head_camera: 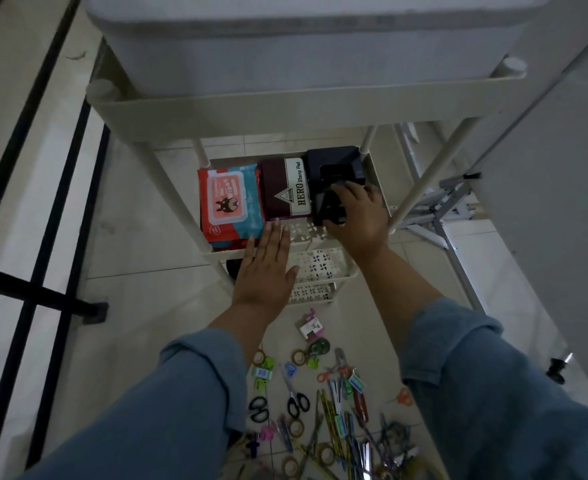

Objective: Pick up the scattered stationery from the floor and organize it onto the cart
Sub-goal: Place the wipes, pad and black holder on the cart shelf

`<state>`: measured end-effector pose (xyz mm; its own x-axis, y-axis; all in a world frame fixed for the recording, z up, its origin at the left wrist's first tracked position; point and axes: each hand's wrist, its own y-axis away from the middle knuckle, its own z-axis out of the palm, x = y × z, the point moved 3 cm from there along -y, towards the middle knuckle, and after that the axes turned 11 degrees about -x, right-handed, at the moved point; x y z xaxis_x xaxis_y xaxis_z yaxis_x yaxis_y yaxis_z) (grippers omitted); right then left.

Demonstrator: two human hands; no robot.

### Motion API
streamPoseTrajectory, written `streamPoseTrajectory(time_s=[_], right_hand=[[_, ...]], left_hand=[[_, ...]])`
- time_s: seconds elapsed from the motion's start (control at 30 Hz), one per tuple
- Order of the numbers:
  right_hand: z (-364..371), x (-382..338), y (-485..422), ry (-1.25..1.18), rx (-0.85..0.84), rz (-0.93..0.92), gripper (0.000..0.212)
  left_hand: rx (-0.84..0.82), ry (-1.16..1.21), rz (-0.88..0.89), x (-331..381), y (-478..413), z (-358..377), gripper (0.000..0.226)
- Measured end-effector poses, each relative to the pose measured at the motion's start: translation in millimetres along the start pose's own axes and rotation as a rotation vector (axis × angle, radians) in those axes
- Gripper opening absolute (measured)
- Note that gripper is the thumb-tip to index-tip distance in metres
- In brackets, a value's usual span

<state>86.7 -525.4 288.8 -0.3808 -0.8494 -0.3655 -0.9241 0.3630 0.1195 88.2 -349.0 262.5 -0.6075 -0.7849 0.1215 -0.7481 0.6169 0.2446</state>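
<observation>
This looks like a room in a home. Pale floor tiles (147, 244) spread below the flat fingers (275, 237) of the left hand (263, 275). Just past those fingertips, a pack of wet wipes (230, 202) and a stamp pad (287, 188) lie on a cream plastic cart (285, 109). A folded white metal rack (438, 216) stands right of the right hand (358, 216), whose fingers (349, 188) curl on a black device (334, 161). Black metal bars (43, 168) run far to the left.

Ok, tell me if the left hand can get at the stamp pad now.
Likely yes: the left hand is open at the near edge of the stamp pad, with nothing between.
</observation>
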Motion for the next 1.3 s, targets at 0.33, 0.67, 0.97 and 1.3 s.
streamPoseTrajectory(time_s=[0.33,0.67,0.97,1.3], right_hand=[[-5,0,-9,-0.062,0.032,-0.041,0.042],[3,-8,-10,-0.190,0.085,0.095,0.049],[8,-5,-14,-0.268,0.065,0.088,0.049],[15,3,35,-0.180,0.105,-0.117,0.052]], left_hand=[[0.008,-0.003,0.019,0,-1,6,0.071],[0.000,-0.018,-0.017,-2,-3,8,0.067],[0.033,-0.038,0.012,-2,-2,8,0.068],[-0.029,-0.016,-0.019,-2,11,8,0.062]])
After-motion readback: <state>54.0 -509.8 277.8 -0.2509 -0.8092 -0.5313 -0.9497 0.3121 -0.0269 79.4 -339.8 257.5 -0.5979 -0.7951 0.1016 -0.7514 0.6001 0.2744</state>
